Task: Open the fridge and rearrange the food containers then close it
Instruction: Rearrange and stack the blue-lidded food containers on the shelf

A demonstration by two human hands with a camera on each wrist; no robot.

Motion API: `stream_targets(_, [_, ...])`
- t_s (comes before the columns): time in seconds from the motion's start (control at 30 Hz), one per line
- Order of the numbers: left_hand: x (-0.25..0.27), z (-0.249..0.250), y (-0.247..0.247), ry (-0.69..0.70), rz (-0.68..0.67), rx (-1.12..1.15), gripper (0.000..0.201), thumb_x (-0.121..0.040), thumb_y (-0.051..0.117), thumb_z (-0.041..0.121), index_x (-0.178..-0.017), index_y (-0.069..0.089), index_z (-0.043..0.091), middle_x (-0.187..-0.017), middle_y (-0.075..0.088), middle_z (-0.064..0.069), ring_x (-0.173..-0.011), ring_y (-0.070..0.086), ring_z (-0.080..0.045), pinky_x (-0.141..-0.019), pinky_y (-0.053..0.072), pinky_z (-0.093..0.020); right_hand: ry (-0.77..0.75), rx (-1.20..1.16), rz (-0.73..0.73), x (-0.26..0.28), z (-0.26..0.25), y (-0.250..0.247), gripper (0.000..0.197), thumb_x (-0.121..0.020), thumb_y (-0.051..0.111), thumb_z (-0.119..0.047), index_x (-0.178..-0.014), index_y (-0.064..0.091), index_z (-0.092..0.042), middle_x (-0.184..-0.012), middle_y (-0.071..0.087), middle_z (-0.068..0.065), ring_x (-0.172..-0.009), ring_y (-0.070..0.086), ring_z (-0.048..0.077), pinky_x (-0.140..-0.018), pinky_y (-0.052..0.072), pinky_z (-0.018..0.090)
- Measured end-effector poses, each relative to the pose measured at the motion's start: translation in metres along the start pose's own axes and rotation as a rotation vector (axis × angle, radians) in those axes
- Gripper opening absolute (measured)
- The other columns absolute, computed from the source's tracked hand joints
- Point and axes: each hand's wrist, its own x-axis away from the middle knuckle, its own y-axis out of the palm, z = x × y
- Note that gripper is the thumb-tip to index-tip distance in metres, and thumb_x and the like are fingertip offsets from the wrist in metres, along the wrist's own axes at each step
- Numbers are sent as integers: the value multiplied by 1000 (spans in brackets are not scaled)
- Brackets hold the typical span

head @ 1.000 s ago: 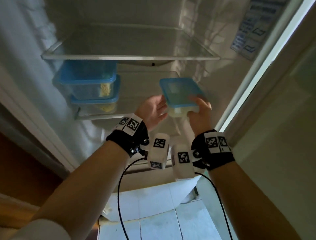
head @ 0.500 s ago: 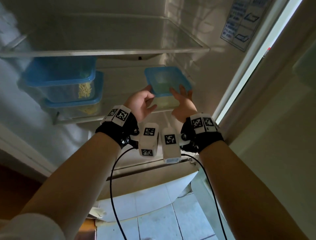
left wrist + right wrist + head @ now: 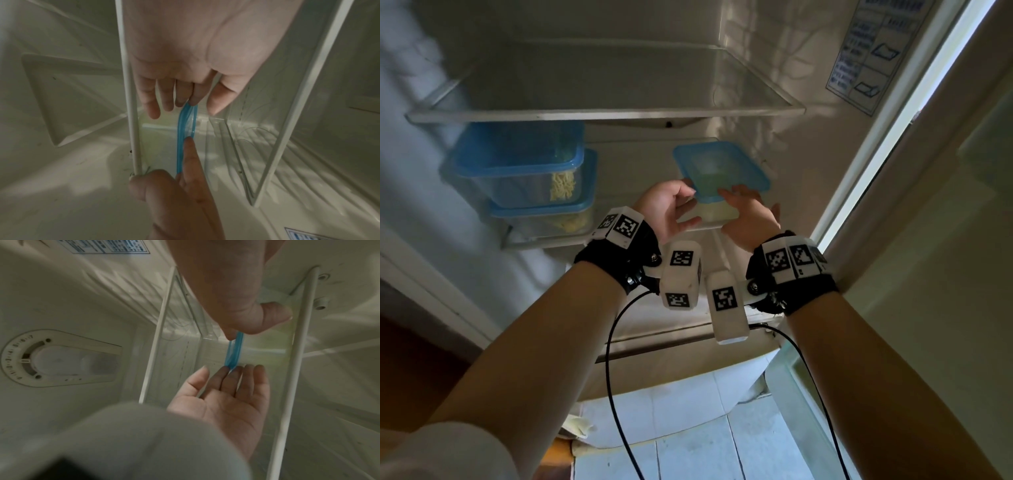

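Left hand (image 3: 666,209): raised at the front edge of the lower glass shelf (image 3: 544,241), palm turned inward, fingers straight and loosely spread, tips resting against the left end of the small container (image 3: 720,171). It grips nothing. In the left wrist view the fingertips (image 3: 193,101) touch the blue lid rim.

Right hand (image 3: 750,219): beside the left, palm facing it, fingers extended. The right wrist view shows its index fingertip on the blue rim, the thumb bent toward the clear wall. Whether it presses or merely touches cannot be told.

Small container: clear tub with blue lid, pale yellowish contents, standing on the lower glass shelf between the two sets of fingertips, at the right side of the fridge (image 3: 774,85).

Stacked containers (image 3: 530,178): two larger clear tubs with blue lids, one on the other, well left of the left fingers on the same shelf; pale noodles show through the walls.

Upper glass shelf (image 3: 606,113): above and beyond the fingers.

Temperature dial (image 3: 30,358): on the inner wall, far past the fingertips in the right wrist view.
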Motion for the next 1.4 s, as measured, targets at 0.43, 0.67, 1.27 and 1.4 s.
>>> stream_targets(0.43, [0, 13, 3, -18, 46, -46, 23, -88, 35, 8, -82, 55, 18, -85, 58, 2, -84, 52, -12, -96, 35, -37, -22, -96, -69, 5, -7, -19, 60, -82, 48, -9, -139, 36, -25, -154, 24, -2, -141, 23, 19, -118, 16, 27])
stream_targets(0.67, [0, 16, 3, -23, 46, -82, 22, -88, 36, 10, -84, 55, 18, -87, 59, 3, -84, 54, -12, -92, 35, -36, 12, -169, -65, 2, -14, -22, 56, -82, 49, -10, -137, 42, -24, -148, 33, 5, -133, 38, 23, -104, 34, 24])
stream_targets(1.27, [161, -24, -45, 97, 59, -39, 20, -87, 43, 11, -91, 61, 19, -79, 71, 5, -78, 60, -12, -71, 41, -28, -102, -745, 75, 118, -46, 31, 39, -78, 52, 8, -115, 60, 3, -96, 58, 4, -83, 52, 12, -70, 44, 13])
stream_targets(1.4, [205, -58, -50, 90, 42, 4, 23, -86, 41, 10, -85, 61, 21, -61, 72, 11, -69, 59, -9, -63, 40, -25, 7, -816, -9, 181, -44, 51, 32, -81, 49, 0, -108, 63, -9, -97, 61, 6, -85, 57, 17, -62, 43, 20])
